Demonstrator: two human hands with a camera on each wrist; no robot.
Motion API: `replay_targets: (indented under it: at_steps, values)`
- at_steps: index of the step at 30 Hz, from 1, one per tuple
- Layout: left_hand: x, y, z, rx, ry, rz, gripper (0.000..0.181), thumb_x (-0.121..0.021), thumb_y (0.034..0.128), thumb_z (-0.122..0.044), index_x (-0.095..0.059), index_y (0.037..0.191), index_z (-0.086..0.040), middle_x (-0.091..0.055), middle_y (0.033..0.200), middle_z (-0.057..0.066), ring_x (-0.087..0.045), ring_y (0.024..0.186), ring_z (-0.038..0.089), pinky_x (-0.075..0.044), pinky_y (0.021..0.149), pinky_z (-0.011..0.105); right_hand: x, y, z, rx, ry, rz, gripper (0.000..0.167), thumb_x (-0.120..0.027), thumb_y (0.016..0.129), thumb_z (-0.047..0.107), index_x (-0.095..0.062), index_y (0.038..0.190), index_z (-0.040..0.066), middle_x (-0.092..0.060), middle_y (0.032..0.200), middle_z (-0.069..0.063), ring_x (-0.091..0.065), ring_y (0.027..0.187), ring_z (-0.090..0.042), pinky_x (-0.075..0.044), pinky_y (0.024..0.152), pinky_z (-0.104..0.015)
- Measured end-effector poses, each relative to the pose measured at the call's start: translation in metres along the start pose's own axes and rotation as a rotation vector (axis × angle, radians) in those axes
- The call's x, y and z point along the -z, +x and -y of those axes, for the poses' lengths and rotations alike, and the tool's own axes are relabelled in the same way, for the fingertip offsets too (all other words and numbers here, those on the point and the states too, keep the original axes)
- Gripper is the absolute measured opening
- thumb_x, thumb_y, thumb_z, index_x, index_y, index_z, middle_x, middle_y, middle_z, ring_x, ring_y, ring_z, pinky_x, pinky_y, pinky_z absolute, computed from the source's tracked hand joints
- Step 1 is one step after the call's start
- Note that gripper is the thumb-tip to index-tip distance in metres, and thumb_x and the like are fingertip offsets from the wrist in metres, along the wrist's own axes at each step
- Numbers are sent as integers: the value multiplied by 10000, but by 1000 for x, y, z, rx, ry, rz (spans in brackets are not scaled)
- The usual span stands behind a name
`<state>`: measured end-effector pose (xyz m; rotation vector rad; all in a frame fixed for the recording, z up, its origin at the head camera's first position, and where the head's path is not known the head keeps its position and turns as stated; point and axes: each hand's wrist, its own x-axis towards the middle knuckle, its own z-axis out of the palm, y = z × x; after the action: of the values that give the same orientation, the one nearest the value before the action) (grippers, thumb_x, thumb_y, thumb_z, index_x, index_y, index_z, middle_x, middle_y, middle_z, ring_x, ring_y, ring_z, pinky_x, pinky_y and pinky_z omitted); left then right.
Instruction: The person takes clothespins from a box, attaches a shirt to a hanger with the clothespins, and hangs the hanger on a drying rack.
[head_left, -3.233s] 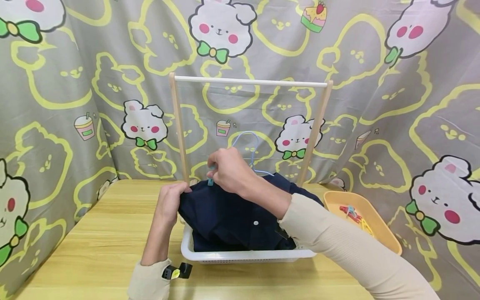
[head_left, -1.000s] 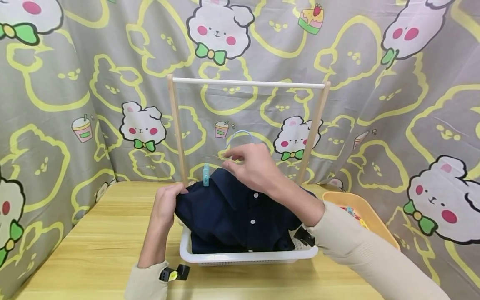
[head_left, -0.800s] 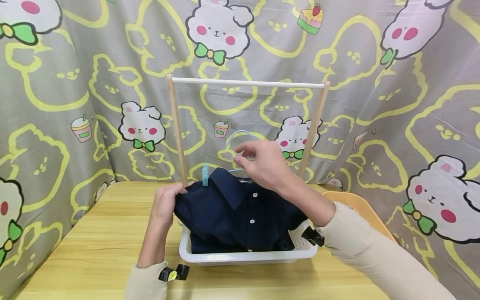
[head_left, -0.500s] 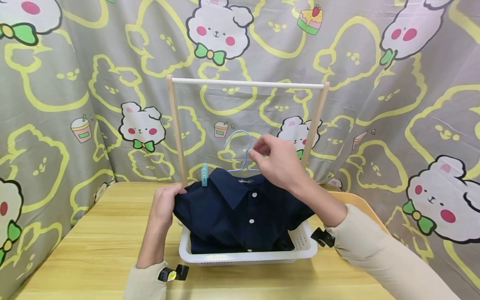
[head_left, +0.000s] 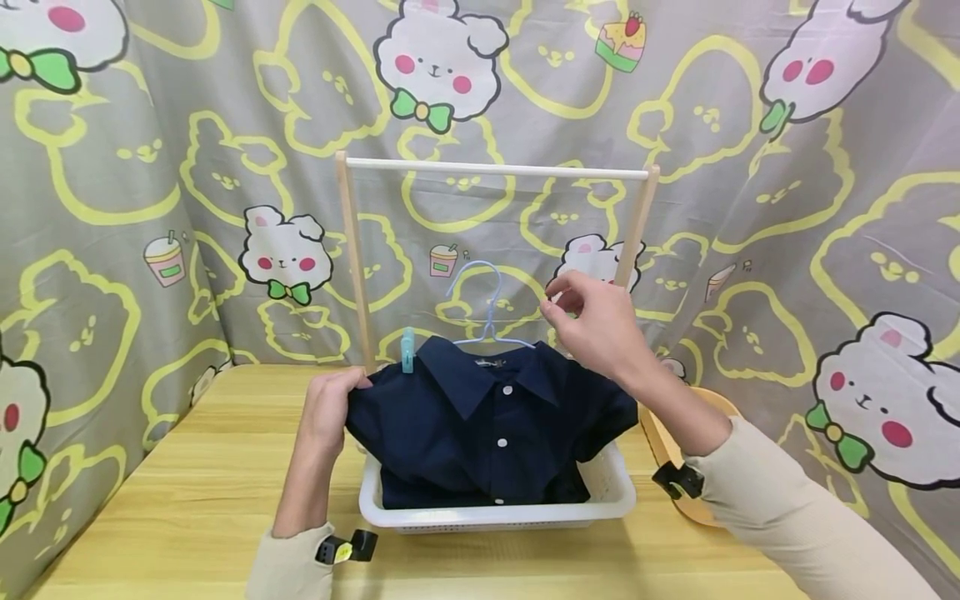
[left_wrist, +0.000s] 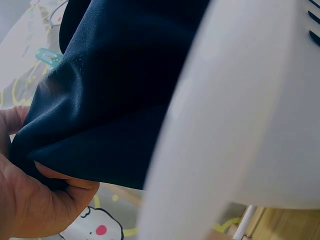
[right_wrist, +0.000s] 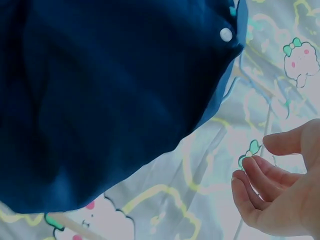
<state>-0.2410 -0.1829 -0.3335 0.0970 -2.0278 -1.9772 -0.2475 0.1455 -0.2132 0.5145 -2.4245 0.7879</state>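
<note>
A navy collared shirt (head_left: 457, 433) with white buttons is on a pale blue wire hanger (head_left: 491, 310), its lower part in a white basket (head_left: 495, 517). My left hand (head_left: 326, 408) grips the shirt's left-side sleeve; in the left wrist view the fabric lies between thumb and fingers (left_wrist: 82, 189). A light blue clothespin (head_left: 407, 350) stands clipped on that shoulder, near the collar. To the right of the hanger's hook my right hand (head_left: 596, 325) hovers above the other shoulder, fingers loosely bent and holding nothing. The right wrist view shows this hand (right_wrist: 280, 192) apart from the shirt.
Behind the basket stands a wooden rack with a white crossbar (head_left: 495, 169). An orange-yellow tray (head_left: 716, 402) sits at the right, partly hidden by the right forearm. A patterned curtain (head_left: 285, 167) surrounds the wooden table (head_left: 195, 483).
The right hand has let go of the clothespin, which stays on the shoulder, and has moved right past the hanger hook. The collar now shows. The left hand keeps its grip on the sleeve.
</note>
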Motion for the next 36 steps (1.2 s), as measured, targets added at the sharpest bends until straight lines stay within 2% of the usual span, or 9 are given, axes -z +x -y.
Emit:
replay_targets:
  at_steps: [3,12,17,19,25,29,36]
  values:
    - [0,0,1,1,2,-9,279,-582,847,-68,-700,596,-101,-567,604,-71,-591,699,157,-517,706,256,3,-2,-11,-42,-16,15,191,-654,969,204,-702,1121,99,-751,936,-102,-674,891,-283,-485,834,-475]
    - [1,0,1,-4,24,-8,290,-583,855,-85,-692,587,-104,-542,594,-78,-584,699,161,-507,706,260,12,-6,-55,-130,-90,-21,216,-611,981,202,-691,1113,52,-745,924,-156,-679,865,-319,-511,744,-464]
    - [1,0,2,-8,29,-12,291,-581,853,-83,-692,585,-108,-530,582,-78,-583,692,165,-507,712,261,16,-11,-85,-189,-123,-21,240,-595,985,222,-687,1098,31,-738,914,-183,-662,840,-344,-478,708,-441]
    - [1,0,2,-6,27,-12,288,-582,850,-81,-692,585,-109,-526,579,-80,-581,688,163,-508,711,261,17,-14,-97,-207,-143,-14,258,-588,987,229,-684,1102,19,-734,926,-201,-655,853,-368,-468,720,-462]
    - [2,-1,2,-9,29,-8,295,-574,862,-85,-699,596,-108,-533,583,-77,-586,693,166,-508,720,263,20,-23,-129,-247,-190,15,297,-563,986,219,-666,1115,-28,-717,979,-258,-632,945,-444,-406,877,-579]
    - [2,-1,1,-8,23,-4,297,-569,867,-88,-705,604,-110,-554,594,-77,-595,714,162,-510,732,262,22,-30,-146,-272,-209,16,296,-568,974,207,-660,1099,-45,-707,995,-279,-616,977,-470,-408,882,-595]
    - [2,-2,1,-5,29,-10,286,-578,861,-87,-703,604,-104,-547,589,-74,-594,707,166,-515,721,264,22,-43,-174,-336,-218,40,314,-572,972,212,-640,1108,-63,-690,983,-290,-615,913,-459,-445,751,-528]
